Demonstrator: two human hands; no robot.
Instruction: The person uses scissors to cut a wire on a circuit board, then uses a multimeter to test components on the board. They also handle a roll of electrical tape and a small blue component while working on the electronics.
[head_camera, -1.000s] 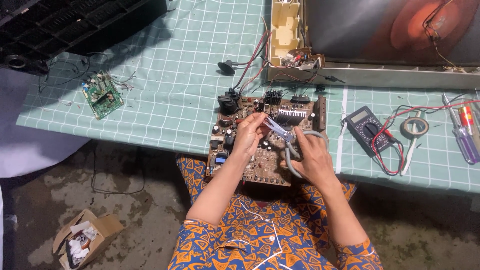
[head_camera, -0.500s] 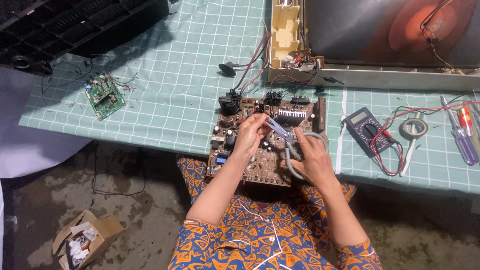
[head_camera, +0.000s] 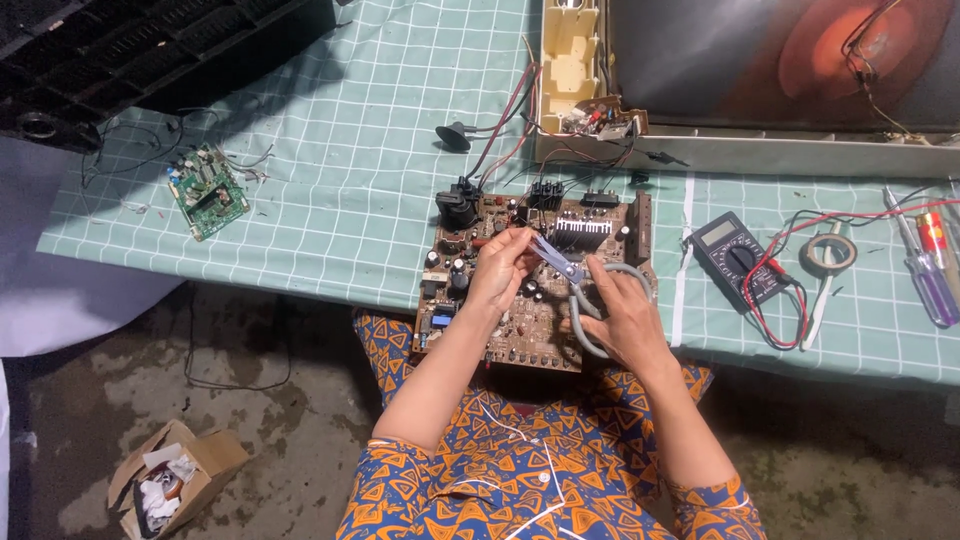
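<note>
Scissors, grey-handled, sit in the right hand over the brown circuit board; fingers wrapped through and around the handle loops, clamped on them, blades pointing up-left toward the left hand. Blades look nearly closed, tips at the left fingertips; whatever is being cut is too small to make out. L hand: thumb and fingers pinched together just at the blade tips, over the board's centre; cannot tell if a wire or lead is betw. them. Board lies at the near edge of the table, partly overhanging toward the lap, w/ black components and a finned heatsink along its far side. Person wears orange-and-blue patterned clothing, a thin white cord lying across it. Near left, on the concrete floor: a small cardboard box w/ scraps inside. Table covered by a pale green grid-pattern cloth. Right of board, just beside it: black multimeter w/ red and black leads, then a roll of tape, then screwdrivers near the right edge. Left, well apart from the board: small green circuit board w/ loose wires. Far side: red and black wires run from the board up to an open beige casing beside a large dark screen unit. Far left corner: black plastic housing.
</note>
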